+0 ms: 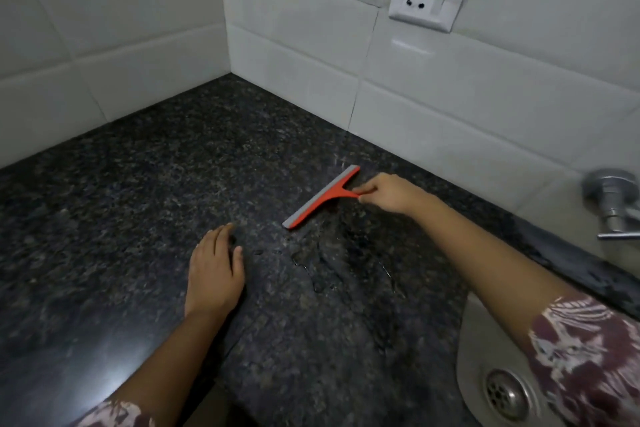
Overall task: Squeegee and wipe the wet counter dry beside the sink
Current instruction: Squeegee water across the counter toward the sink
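Head view, looking down at a corner of worktop.

- Dark speckled granite counter (138, 184) fills the middle and left of the frame. The rim of the round steel sink (467, 350) shows at lower right.
- Red plastic squeegee with a grey rubber blade (320, 198) sits just right of centre. Its blade edge is down on the stone and lies diagonally, one end towards the white tiled wall (450, 97).
- A glossy film of water (346, 263) spreads below the blade, between it and the sink. With the blade on the far side of the puddle, a pull would likely sweep the water down-frame to the basin.
- Right hand (388, 192), right of centre, has its fingers curled around the short red handle. Thumb and forefinger pinch it near the stem, and the forearm stretches across the sink edge.
- Left hand (214, 267), lower centre-left, lies palm down on stone that looks dry. Its fingers are straight, slightly spread and holding nothing, probably bracing the reach.
- No wiping cloth is in sight, so I judge this to be the squeegee stage, with the wiping yet to come.
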